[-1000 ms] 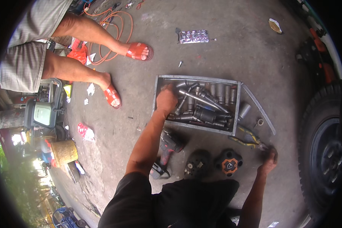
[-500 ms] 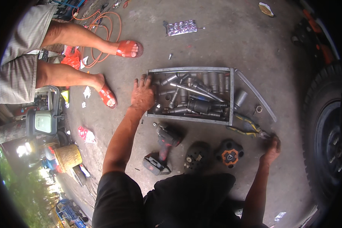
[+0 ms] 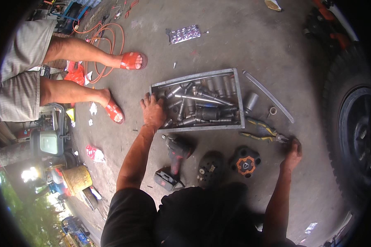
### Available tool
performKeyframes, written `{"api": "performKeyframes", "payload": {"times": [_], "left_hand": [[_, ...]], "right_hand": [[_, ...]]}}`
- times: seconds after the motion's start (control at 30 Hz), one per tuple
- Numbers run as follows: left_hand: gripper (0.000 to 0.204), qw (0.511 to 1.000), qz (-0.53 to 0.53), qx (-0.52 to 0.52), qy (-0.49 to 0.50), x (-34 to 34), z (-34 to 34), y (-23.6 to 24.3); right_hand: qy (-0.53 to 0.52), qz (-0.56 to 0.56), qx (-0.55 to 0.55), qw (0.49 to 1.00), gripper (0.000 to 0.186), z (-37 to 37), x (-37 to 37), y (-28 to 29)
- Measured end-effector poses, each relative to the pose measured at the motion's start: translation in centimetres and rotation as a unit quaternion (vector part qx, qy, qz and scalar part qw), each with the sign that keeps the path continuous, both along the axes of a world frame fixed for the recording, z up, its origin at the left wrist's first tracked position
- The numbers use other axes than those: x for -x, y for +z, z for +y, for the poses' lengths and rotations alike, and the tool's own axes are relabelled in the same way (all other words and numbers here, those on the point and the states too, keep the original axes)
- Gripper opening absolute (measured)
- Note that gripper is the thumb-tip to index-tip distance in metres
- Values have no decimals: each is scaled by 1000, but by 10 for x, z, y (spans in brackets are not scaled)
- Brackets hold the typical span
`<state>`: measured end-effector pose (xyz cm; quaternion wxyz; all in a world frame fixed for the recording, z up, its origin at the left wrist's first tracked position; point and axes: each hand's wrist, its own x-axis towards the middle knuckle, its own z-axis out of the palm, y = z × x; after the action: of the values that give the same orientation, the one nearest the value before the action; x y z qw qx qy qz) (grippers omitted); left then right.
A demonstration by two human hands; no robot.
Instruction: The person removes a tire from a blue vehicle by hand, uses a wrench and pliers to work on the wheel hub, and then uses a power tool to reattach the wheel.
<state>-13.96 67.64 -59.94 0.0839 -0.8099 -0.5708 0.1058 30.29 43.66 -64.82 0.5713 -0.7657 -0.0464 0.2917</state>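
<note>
A grey metal tray (image 3: 196, 129) lies on the floor, filled with sockets (image 3: 219, 85), extension bars and a long shiny bar (image 3: 200, 98). My left hand (image 3: 153, 112) grips its left rim, fingers over the edge; the thumb is hidden. To the tray's right lie pliers (image 3: 259, 130) with black-and-yellow handles spread apart. My right hand (image 3: 292, 156) is closed, its curled fingers meeting the tips of the pliers' jaws; the contact itself is partly hidden. A loose socket (image 3: 251, 101), a small ring (image 3: 273, 110) and a narrow metal strip (image 3: 272, 99) lie beyond the pliers.
Nearer me are a cordless impact wrench (image 3: 177, 150), a dark clog (image 3: 210, 168) and a black-and-orange wheel cap (image 3: 246, 164). A tyre (image 3: 354, 127) stands at the right. Another person's feet in red sandals (image 3: 132, 60) are at the left, with an orange hose (image 3: 111, 31) behind.
The whole view has shifted and turned slightly, so the tray and floor things appear further left. Both hands keep their places against the tray and the pliers.
</note>
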Motion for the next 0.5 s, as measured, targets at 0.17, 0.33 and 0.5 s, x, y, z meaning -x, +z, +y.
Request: {"api": "performKeyframes", "payload": {"times": [0.17, 0.33, 0.5], "left_hand": [[22, 966, -230, -110, -37, -33, -37, 46], [14, 807, -557, 194, 33, -106, -91, 123], [26, 641, -683, 228, 267, -133, -120, 128]], "right_hand": [[32, -122, -47, 991, 37, 13, 13, 27], [466, -242, -77, 848, 51, 65, 119, 108], [469, 100, -76, 874, 35, 60, 153, 110]]}}
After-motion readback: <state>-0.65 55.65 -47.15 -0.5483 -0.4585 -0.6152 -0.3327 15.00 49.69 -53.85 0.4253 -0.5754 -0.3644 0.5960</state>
